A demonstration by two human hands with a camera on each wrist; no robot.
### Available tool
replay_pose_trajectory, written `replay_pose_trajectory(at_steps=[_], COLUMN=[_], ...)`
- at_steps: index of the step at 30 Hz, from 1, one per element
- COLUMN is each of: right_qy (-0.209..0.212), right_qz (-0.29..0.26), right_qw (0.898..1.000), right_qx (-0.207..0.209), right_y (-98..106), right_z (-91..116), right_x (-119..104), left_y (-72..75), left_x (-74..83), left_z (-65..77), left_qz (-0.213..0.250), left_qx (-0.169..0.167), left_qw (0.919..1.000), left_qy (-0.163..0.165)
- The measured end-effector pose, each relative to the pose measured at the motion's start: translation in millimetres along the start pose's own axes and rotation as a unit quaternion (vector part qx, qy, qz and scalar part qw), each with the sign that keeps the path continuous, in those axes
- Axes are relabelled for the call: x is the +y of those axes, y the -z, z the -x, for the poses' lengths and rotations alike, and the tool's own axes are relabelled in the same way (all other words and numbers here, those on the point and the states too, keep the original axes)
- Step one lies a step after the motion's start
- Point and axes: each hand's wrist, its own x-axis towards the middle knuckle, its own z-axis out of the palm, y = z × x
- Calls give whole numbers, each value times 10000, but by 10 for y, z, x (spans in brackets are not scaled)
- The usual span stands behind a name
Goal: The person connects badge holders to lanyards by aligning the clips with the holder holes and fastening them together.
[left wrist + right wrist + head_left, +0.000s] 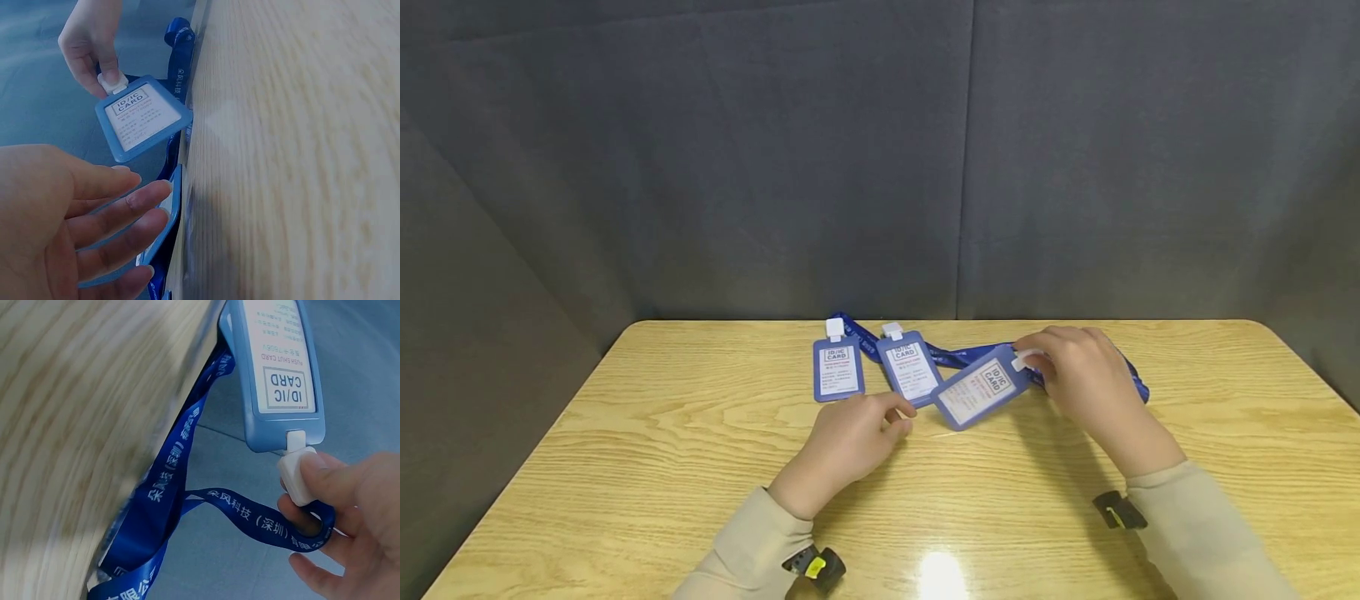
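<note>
My right hand (1086, 379) pinches the white clip (296, 476) of a blue ID badge holder (981, 387), between thumb and fingers. The badge hangs tilted above the table, its printed card facing up, and its blue lanyard (250, 519) loops from the clip past my fingers. My left hand (857, 437) has loosely bent fingers with nothing between them, close by the lower edge of the middle badge holder (912, 367). In the left wrist view, the raised badge is just beyond the left fingertips (164, 187). Another badge holder (838, 367) lies flat at the left.
Blue lanyards (955, 357) stretch behind the badges across the back of the wooden table (700, 467). A dark grey curtain (820, 167) hangs right behind the table's far edge.
</note>
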Motion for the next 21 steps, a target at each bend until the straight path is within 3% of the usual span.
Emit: replay_pose_trajectory(at_steps=[9,21], right_qy=[232,636], right_qz=[490,1202], right_qw=[9985,9850], right_qx=[-26,-1059], right_y=[-94,-285], right_z=[-71,-410], right_x=[113,191], left_y=[2,-7], left_x=[2,14], left_z=[-30,-58], left_qz=[3,-18], left_qx=[-12,-31], left_qw=[10000,10000], left_qy=[66,5])
